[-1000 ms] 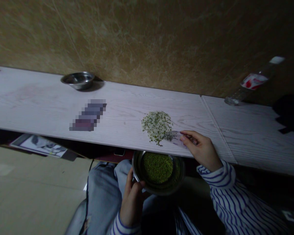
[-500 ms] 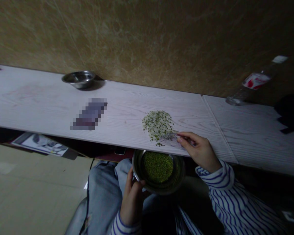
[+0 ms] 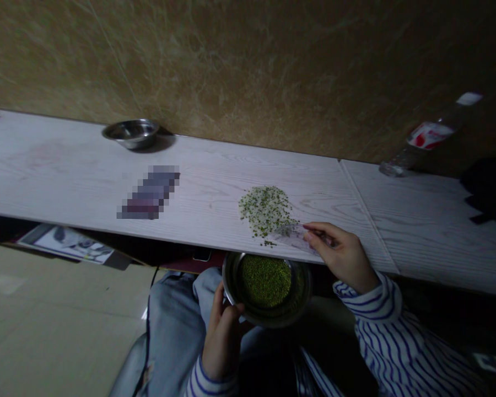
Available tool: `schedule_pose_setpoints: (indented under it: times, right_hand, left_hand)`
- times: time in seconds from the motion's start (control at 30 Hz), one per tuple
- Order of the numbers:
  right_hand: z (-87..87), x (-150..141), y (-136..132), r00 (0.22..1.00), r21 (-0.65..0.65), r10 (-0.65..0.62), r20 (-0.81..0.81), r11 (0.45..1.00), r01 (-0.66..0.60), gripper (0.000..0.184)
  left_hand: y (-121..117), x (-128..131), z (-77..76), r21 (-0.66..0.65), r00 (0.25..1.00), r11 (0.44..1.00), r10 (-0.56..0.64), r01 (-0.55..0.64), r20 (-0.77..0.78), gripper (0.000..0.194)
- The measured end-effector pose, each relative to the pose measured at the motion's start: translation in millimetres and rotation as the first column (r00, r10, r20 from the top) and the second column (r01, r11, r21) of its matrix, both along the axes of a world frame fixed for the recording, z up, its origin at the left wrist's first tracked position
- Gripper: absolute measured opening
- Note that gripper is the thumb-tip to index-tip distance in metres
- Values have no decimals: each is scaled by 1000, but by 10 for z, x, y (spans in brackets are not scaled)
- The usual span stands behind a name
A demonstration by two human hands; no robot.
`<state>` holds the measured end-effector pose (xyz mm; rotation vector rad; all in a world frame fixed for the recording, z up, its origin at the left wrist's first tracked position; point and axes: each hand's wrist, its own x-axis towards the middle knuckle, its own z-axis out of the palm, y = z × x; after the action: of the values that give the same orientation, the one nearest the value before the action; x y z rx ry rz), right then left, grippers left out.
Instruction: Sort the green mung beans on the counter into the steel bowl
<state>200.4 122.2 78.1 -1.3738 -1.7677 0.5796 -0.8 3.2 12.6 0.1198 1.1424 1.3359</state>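
My left hand (image 3: pixel 224 336) grips the rim of a metal bowl (image 3: pixel 300 309) just under the counter's front edge. Green mung beans (image 3: pixel 265 281) cover the bottom of that bowl. Above it on the counter lies a loose pile of white grains mixed with green beans (image 3: pixel 265 208). Fingers pinched, my right hand (image 3: pixel 341 251) holds a clear, thin plastic piece (image 3: pixel 291 234) low over the counter, at the pile's lower right edge. Its exact kind cannot be made out.
A second metal bowl (image 3: pixel 132 134) stands by the wall on the white wood-grain counter (image 3: pixel 215 160). Left of the pile lies a pixelated flat object (image 3: pixel 149 193). A clear bottle (image 3: pixel 427 135) with a red-and-white label stands at the right, near a dark item (image 3: pixel 490 190).
My right hand has drawn slightly to the right with the plastic piece, away from the pile. My left hand and the bowl stay nearly in place.
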Motion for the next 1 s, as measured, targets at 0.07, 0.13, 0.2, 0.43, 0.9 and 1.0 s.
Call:
schedule_pose_setpoints:
  times: [0.07, 0.13, 0.2, 0.43, 0.9, 1.0]
  right_hand:
    - [11, 30, -25, 1000, -1, -20, -3, 1000, 20, 23]
    - [18, 61, -52, 1000, -1, -30, 5, 1000, 30, 23]
    - [19, 84, -77, 999, -2, -32, 20, 999, 32, 23]
    - [3, 77, -68, 999, 0, -27, 28, 1000, 27, 24]
    - [-38, -70, -19, 999, 1, 29, 29, 1000, -29, 21]
    - [-33, -76, 0, 999, -7, 33, 20, 999, -33, 22]
  left_hand:
    - [-1, 1, 26, 5, 1000, 1000, -1, 1, 2, 77]
    - [-1, 4, 45, 18, 1000, 1000, -11, 11, 4, 77]
    - [1, 9, 50, 15, 1000, 1000, -12, 12, 2, 77]
    - [10, 21, 15, 3, 1000, 1000, -1, 1, -13, 77]
    - [12, 12, 16, -24, 1000, 1000, -3, 2, -26, 81]
    - [15, 9, 21, -14, 1000, 1000, 2, -2, -26, 81]
